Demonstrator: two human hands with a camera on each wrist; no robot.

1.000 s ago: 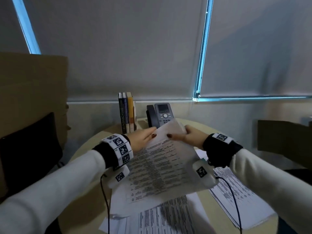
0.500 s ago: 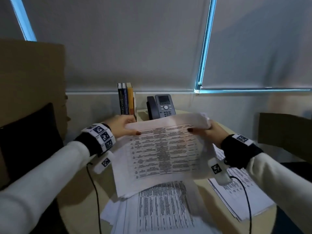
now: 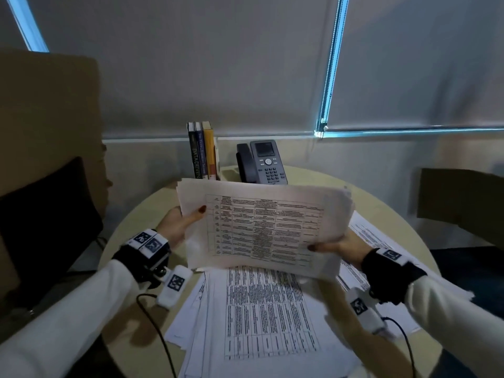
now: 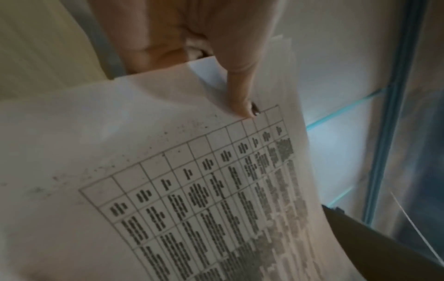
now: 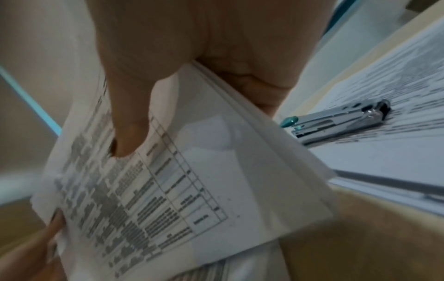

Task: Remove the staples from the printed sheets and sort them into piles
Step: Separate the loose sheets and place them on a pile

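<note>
A bundle of printed sheets point(image 3: 267, 227) is held up above the table point(image 3: 131, 222), pinched at its left edge by the left hand point(image 3: 177, 227) and at its lower right corner by the right hand point(image 3: 343, 248), thumbs on the front, fingers behind. It appears to be inspected or squared for sorting; next, it probably must be laid on the proper pile point(image 3: 267, 317) or taken to the staple remover point(image 5: 336, 121) on the papers to the right.

Books point(image 3: 203, 151) beside desk phone point(image 3: 261, 163)

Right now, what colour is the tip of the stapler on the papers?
Teal; the stapler body is silver metal. Right wrist view shows it best.
</note>
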